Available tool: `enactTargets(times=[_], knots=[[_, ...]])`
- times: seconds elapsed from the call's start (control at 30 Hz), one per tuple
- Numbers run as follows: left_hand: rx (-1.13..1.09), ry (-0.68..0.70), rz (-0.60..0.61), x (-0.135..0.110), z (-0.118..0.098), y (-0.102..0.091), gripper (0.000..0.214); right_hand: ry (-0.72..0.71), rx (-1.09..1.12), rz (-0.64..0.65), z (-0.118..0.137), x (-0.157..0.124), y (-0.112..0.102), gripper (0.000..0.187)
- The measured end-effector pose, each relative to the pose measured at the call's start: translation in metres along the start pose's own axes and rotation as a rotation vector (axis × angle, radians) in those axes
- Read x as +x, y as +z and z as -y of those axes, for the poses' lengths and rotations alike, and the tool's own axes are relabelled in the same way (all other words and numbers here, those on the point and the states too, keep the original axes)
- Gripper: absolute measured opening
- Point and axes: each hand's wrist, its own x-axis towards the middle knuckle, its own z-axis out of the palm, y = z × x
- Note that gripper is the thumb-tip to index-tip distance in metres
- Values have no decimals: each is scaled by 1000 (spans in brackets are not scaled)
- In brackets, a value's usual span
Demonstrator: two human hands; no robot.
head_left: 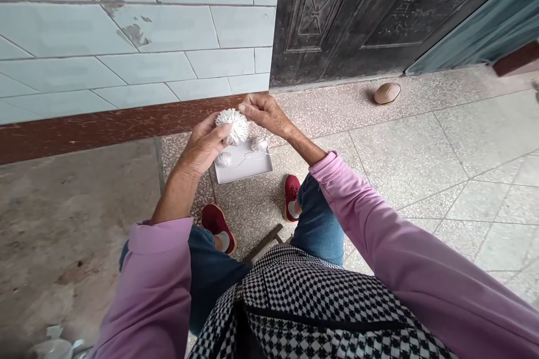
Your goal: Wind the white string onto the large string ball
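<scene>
**Steady the pompom, work the strands lightly**

The white pompom (239,127) is up in the air, above the far side of a shallow box (257,168) that sits on the floor (404,151). The left hand (202,145) is clamped on it, thumb laid across the near face and fingers round the side. The right hand (266,114) is at its upper right edge with the fingers curled in and the thumb close to the forefinger; whether a strand is caught between them I cannot tell.

The step in hand looks like fine fingering at that edge. To do it well, let the left hand bear all the steadying, holding firmly at the core rather than squeezing the loose ends, which would probably flatten. The right hand should take only a few strands at a time and tug gently, since a hard pull could draw one out. Turning the pompom a little between touches should help keep it round.

Below, a ball of thread (224,159) and another white bundle (259,145) lie in the box, with a loose thread (249,157) between them. Keeping that thread slack and clear of the fingers would guard against snags.
</scene>
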Motion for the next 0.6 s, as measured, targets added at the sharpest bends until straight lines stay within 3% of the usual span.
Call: enactTargets(times=[0.17, 0.33, 0.6], knots=[[-45, -8, -42, 4, 2, 5, 78, 11, 21, -50, -12, 3, 5, 78], [-57, -1, -25, 6, 2, 8, 69, 47, 72, -40, -15, 1, 2, 76], [-20, 34, -10, 9, 4, 19, 66, 42, 103, 87, 19, -7, -15, 65]])
